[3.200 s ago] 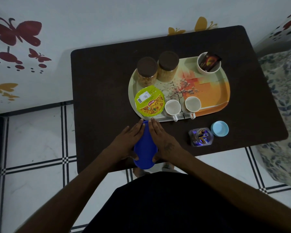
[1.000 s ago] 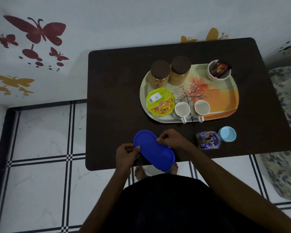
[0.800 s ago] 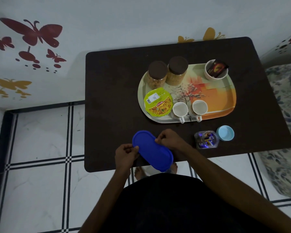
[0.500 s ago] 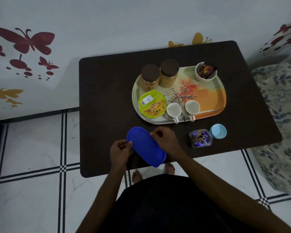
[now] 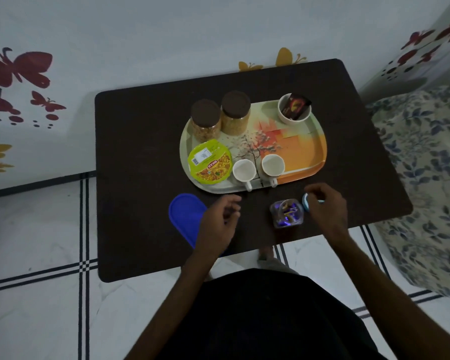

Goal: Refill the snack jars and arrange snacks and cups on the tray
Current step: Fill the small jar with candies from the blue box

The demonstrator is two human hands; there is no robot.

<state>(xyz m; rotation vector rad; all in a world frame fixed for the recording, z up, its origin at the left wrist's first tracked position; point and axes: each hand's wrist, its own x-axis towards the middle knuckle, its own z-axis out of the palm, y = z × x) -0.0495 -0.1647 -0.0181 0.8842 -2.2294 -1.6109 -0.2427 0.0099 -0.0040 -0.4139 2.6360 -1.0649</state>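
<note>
While the blue lid (image 5: 186, 216) lies flat beside the loosely curled, empty left hand (image 5: 220, 222), the small jar (image 5: 286, 213) is flanked by the right hand (image 5: 327, 206), curled over a light-blue cap (image 5: 305, 201); grip unclear.

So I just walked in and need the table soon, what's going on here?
A person is setting up a snack tray. Two lidded jars, a snack pack, two cups and a bowl sit on it. The right hand reaches the light blue lid beside the open candy jar; the left hand hovers by the blue lid.
</note>
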